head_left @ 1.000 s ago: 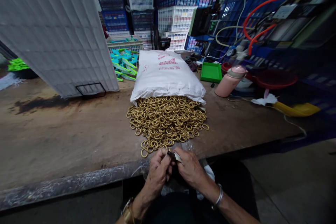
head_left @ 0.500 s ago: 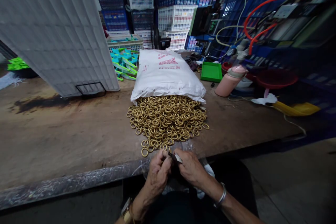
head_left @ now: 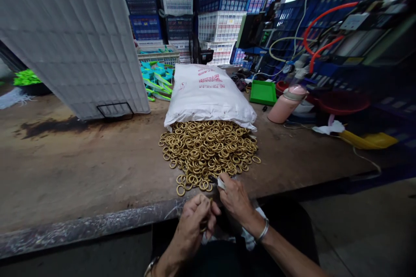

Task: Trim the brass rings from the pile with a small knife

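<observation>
My left hand [head_left: 194,218] is closed just off the table's front edge, pinching a gold-coloured ring [head_left: 211,201] that shows only in part. Another bit of ring seems to show lower, under the fingers. My right hand [head_left: 236,199] is closed around a small tool [head_left: 221,183] with a white part and a dark tip; its exact kind is unclear. That tip points at the front of a heap of gold-coloured rings [head_left: 208,147]. The heap spills from the mouth of a white woven sack [head_left: 208,95] with red print, lying on the table.
A grey ribbed panel [head_left: 81,43] stands at left on the brown table [head_left: 97,173]. Teal and lime parts [head_left: 157,80] lie behind it. At right are a green tray [head_left: 262,92], a pink bottle [head_left: 286,106] and red hoses [head_left: 312,30]. Stacked crates [head_left: 221,26] fill the back.
My hands have moved apart. The right hand has gone forward with the tool toward the rings, while the left has drawn slightly back with a ring. The view has shifted slightly.
</observation>
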Demonstrator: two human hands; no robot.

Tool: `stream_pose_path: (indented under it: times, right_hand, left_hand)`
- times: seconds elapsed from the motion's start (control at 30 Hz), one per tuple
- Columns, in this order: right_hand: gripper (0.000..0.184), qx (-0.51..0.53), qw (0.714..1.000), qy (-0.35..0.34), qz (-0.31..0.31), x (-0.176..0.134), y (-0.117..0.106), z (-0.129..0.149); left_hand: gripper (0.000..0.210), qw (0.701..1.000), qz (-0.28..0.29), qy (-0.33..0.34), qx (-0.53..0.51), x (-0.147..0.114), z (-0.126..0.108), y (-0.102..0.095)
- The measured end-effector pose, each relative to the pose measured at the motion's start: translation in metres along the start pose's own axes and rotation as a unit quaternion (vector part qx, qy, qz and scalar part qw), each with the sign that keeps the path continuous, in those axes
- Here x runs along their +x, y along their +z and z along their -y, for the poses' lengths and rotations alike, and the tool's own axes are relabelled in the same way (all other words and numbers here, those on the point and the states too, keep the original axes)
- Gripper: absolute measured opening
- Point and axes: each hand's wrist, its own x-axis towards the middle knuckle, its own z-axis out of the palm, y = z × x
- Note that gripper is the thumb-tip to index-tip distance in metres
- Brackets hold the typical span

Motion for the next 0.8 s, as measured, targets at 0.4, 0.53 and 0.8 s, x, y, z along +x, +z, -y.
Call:
stream_pose_path:
  times: [0.4,0.53,0.8]
  right_hand:
    - [0.010,-0.031,0.999,0.027,-0.018,0.020,0.008,0.001]
    - [0.011,0.046,0.998,0.011,-0.047,0.022,0.002,-0.010]
    - [0.019,0.195,0.979,-0.009,-0.061,0.024,-0.013,-0.016]
  left_hand:
    - [0.019,0.981,-0.042,-0.031,-0.187,0.016,0.003,-0.010]
    - [0.021,0.983,-0.064,-0.024,-0.173,0.023,-0.001,-0.010]
    - [0.028,0.993,-0.116,0.020,-0.028,0.045,-0.008,-0.004]
